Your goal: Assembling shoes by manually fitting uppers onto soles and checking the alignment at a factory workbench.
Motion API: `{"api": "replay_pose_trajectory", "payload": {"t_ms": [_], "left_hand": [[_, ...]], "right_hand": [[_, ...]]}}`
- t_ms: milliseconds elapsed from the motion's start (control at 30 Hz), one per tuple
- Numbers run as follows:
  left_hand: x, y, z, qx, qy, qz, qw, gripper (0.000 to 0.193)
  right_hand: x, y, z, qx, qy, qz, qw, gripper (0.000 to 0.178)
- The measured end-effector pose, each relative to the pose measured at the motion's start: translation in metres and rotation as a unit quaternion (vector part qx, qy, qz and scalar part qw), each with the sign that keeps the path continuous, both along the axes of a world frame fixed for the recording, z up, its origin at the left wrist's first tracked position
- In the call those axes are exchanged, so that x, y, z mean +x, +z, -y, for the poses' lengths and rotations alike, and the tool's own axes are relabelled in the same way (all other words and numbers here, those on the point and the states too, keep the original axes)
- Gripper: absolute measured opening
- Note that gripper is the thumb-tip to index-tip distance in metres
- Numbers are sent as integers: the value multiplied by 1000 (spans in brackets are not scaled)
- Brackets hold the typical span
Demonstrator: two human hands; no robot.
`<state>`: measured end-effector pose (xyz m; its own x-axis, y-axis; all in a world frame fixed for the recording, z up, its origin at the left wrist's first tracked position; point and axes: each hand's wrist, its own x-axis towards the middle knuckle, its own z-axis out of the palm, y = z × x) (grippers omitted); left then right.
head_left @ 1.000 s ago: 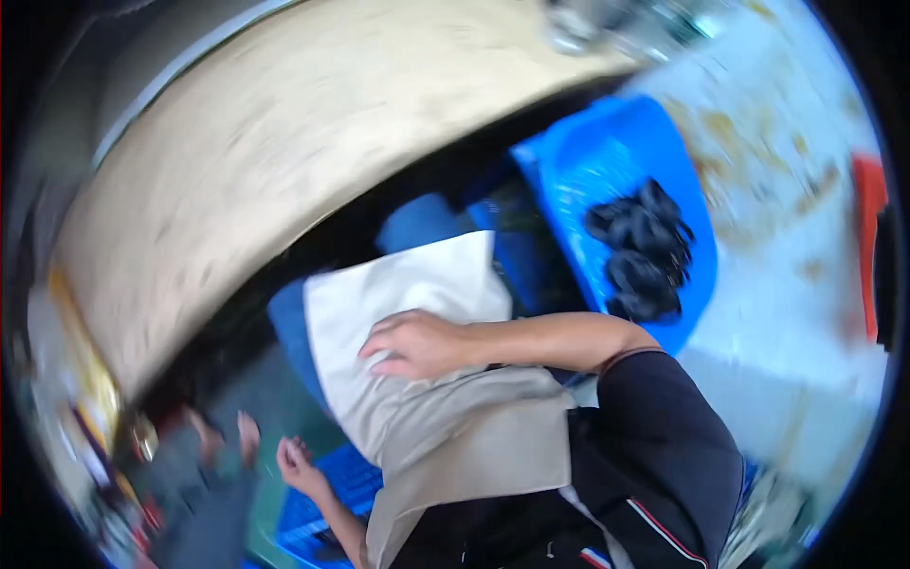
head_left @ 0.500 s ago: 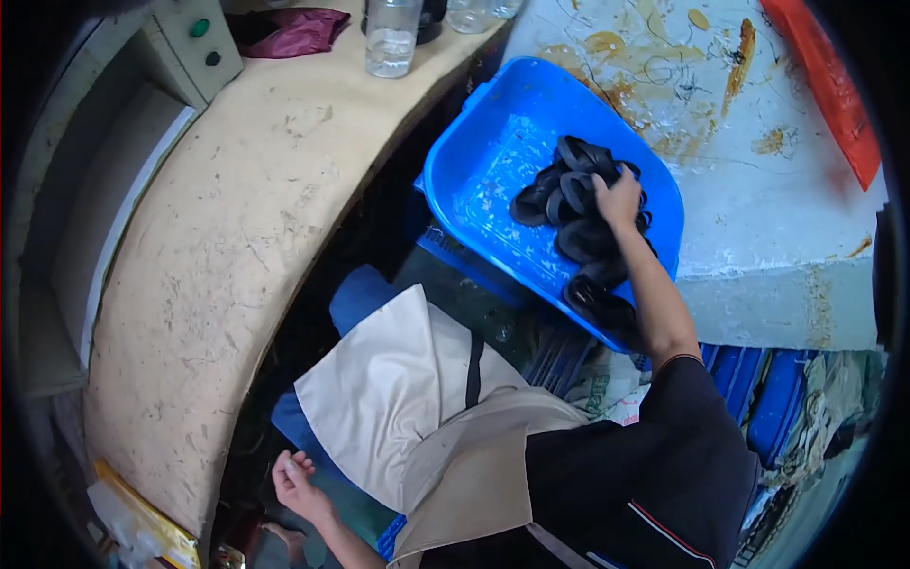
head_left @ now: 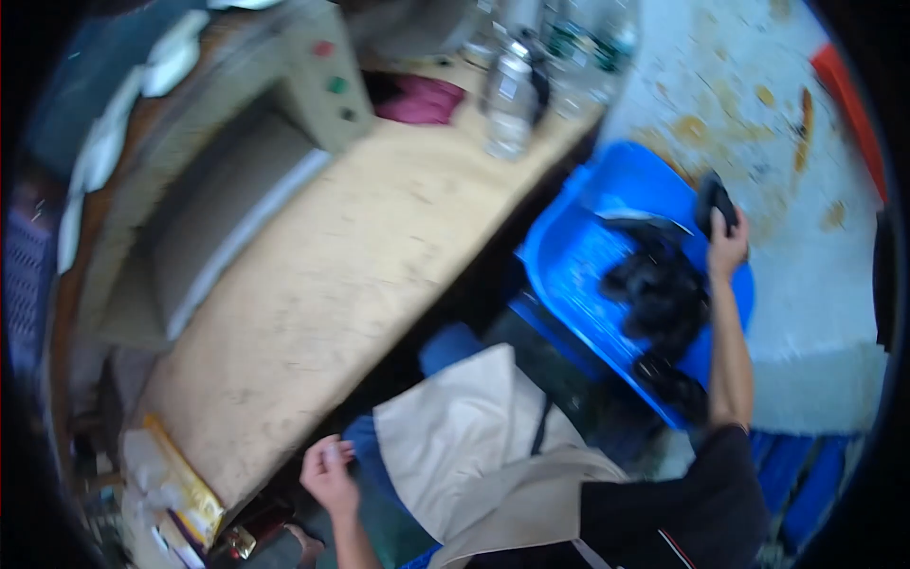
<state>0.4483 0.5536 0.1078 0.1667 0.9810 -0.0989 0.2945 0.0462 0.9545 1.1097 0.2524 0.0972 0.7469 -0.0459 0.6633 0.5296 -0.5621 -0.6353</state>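
My right hand (head_left: 728, 248) is raised over the far right rim of a blue plastic basin (head_left: 561, 204), gripping a black shoe upper (head_left: 713, 201). More black shoe uppers (head_left: 664, 289) lie heaped along the basin's right side; motion blur hides their details. Low on the left, beside the table edge, my left hand (head_left: 329, 474) hangs with its fingers curled in. A pale spot shows at those fingertips, and whether anything is held there I cannot make out. A beige apron (head_left: 455, 427) covers my lap between the two arms.
To the left runs a long tan worktable (head_left: 351, 270) with a box-shaped machine (head_left: 327, 76) bearing buttons. Glass bottles (head_left: 512, 100) and a maroon cloth (head_left: 422, 99) stand at its far end. A stained pale surface (head_left: 806, 284) lies right of the basin, with a red sheet (head_left: 850, 114) on it.
My right hand has risen from the heap toward the basin's far right rim, with a black shoe upper in it. The view has swung left, and my left hand stays curled.
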Motion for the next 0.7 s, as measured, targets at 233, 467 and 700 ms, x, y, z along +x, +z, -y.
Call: {"api": "replay_pose_trajectory", "payload": {"t_ms": [233, 467, 700], "left_hand": [[79, 90, 10, 178, -200, 56, 962, 43], [101, 165, 15, 484, -290, 108, 818, 65], [-20, 138, 71, 295, 98, 6, 951, 48]], "right_hand": [[-157, 145, -95, 133, 392, -262, 872, 34], [-347, 197, -222, -131, 834, -290, 452, 36], [-334, 276, -393, -51, 643, 260, 719, 34]]}}
